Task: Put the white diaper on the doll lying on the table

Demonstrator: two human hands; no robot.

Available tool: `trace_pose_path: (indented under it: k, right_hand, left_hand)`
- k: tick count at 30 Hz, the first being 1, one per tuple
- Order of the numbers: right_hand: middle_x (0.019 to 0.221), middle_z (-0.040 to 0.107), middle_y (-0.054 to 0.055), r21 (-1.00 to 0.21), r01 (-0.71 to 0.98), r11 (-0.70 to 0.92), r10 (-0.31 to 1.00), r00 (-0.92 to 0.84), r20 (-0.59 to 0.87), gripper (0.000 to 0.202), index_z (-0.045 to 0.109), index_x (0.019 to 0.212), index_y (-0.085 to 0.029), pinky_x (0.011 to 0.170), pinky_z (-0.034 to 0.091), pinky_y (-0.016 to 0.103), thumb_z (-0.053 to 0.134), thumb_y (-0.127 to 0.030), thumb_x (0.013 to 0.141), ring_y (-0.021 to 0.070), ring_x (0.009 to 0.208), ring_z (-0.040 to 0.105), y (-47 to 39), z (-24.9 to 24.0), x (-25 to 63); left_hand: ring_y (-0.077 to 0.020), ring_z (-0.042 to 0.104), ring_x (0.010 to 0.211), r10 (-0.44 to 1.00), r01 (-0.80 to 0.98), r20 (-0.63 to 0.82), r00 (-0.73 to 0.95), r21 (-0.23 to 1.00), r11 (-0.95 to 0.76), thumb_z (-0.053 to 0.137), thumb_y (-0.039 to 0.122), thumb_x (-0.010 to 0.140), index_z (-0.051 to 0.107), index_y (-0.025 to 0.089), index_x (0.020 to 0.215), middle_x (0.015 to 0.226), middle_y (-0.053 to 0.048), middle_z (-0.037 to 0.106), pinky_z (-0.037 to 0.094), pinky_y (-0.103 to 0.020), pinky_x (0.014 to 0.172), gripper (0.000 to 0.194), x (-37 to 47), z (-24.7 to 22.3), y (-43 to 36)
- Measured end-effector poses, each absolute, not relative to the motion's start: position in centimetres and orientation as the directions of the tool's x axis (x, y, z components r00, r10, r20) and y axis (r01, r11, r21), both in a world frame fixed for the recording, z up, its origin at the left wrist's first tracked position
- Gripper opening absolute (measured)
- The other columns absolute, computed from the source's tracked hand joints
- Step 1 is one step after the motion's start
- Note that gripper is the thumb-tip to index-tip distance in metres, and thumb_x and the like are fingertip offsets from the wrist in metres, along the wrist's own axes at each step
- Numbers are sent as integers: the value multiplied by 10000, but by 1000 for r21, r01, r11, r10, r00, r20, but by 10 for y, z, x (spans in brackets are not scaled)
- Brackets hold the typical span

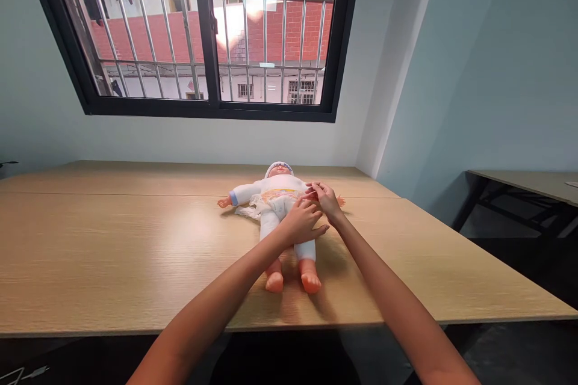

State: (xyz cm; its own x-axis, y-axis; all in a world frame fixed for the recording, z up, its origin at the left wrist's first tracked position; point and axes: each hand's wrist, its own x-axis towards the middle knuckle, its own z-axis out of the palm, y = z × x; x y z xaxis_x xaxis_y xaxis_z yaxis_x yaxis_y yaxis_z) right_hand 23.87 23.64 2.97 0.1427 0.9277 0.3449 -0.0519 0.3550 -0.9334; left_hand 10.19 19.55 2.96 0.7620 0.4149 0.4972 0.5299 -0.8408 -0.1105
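A baby doll (282, 183) in a white top, white leggings and a white cap lies on its back on the table, feet towards me. Around its hips is a white diaper (280, 200) with a coloured waistband; one side flap (249, 212) lies loose at the left. My left hand (303, 222) rests palm down over the doll's right-side hip and thigh, thumb stretched out and fingers apart. Just beyond it, my right hand (323, 198) has bent fingers pinched together at the diaper's right edge. My hands partly hide that edge.
The pale wooden table (135, 252) spans the view, its near edge before me. Behind it stand a wall and a barred, dark-framed window (210, 109). Another table (524, 183) is at the right. A white cable (34, 374) shows at lower left.
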Motion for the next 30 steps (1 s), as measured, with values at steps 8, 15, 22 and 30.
trace_pose_path:
  k: [8,15,22,30]
  right_hand:
    - [866,723,38,-942,-50,332,941,89,327,446,656,945,-234,794,540,319,597,-656,815,202,838,687,232,30,230]
    - [911,722,54,-916,-108,388,920,107,377,590,646,995,-229,854,539,337,535,-773,795,216,914,689,236,25,230]
    - [895,707,57,-911,-36,412,897,190,398,613,656,962,-232,812,541,322,540,-801,766,209,882,671,235,25,230]
    - [854,698,53,-917,-57,396,910,157,383,604,664,931,-224,758,548,325,553,-793,763,209,809,682,235,27,230]
  left_hand:
    - [-326,449,1303,428,546,541,724,-71,-835,523,432,905,626,218,1190,1322,-93,611,291,-571,1152,371,102,31,195]
    - [-350,425,1321,466,575,537,703,-45,-817,538,448,884,615,199,1213,1366,-131,555,309,-618,1119,420,101,31,193]
    - [-351,432,1310,485,585,511,710,-43,-810,510,445,905,604,233,1241,1317,-112,587,274,-667,1116,409,99,34,186]
    - [-311,489,1237,427,543,519,740,-87,-835,507,439,911,663,217,1128,1213,-99,649,328,-563,1115,347,102,30,196]
